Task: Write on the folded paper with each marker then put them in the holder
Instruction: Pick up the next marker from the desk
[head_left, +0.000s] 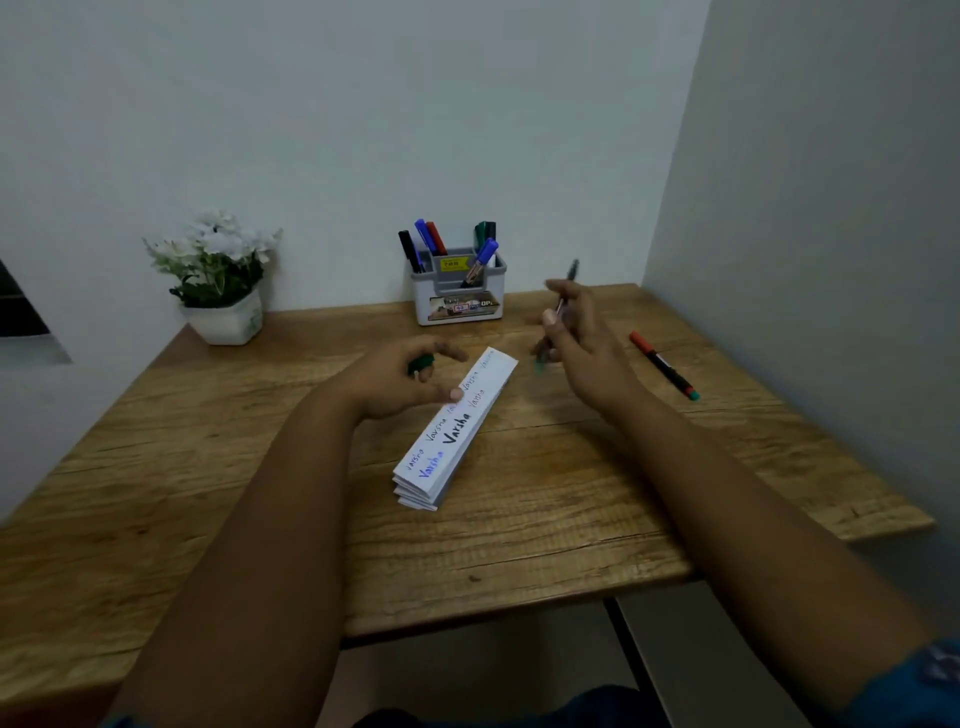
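the wooden table (571, 519) carries folded paper (453, 431), holder (458, 293), red marker (664, 366) and flower pot (224, 322).

Left hand (410, 382) pinches green cap (421, 362) just above folded paper (457, 428) on table (234, 467); right hand (576, 332) grips uncapped marker (563, 296), blurred. Red marker (665, 366) lies right; holder (458, 291) with markers at wall

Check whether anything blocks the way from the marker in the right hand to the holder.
Nothing visible does. The right hand holds the marker just right of the holder, with only bare table between them. Markers already fill several slots.
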